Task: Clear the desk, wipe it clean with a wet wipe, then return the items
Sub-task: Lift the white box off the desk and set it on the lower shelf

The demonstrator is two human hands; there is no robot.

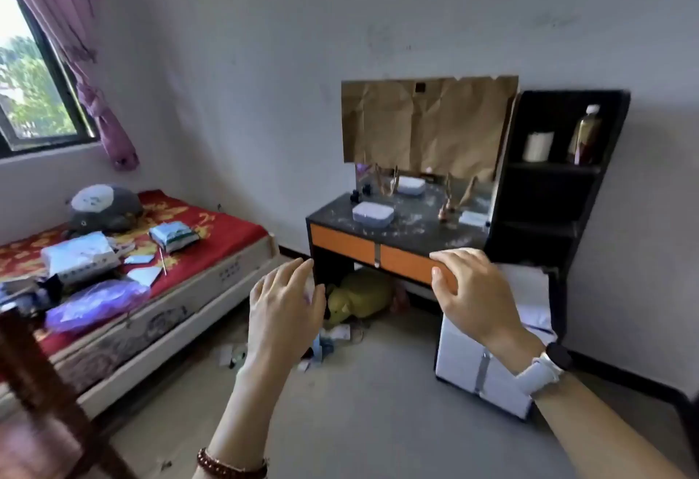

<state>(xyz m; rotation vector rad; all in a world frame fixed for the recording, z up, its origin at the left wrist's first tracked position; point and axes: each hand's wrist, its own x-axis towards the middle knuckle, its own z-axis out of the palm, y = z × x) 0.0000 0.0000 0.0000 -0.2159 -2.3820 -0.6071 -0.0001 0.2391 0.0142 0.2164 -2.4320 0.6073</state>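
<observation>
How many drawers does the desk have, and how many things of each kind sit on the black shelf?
Orange drawers: 2
Bottle: 1
White cylinder: 1
Total: 4

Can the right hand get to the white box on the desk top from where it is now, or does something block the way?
Probably yes. The right hand is open, holds nothing, and nothing shows between it and the white box on the desk. It appears short of the desk, so a step closer may be needed.
</observation>
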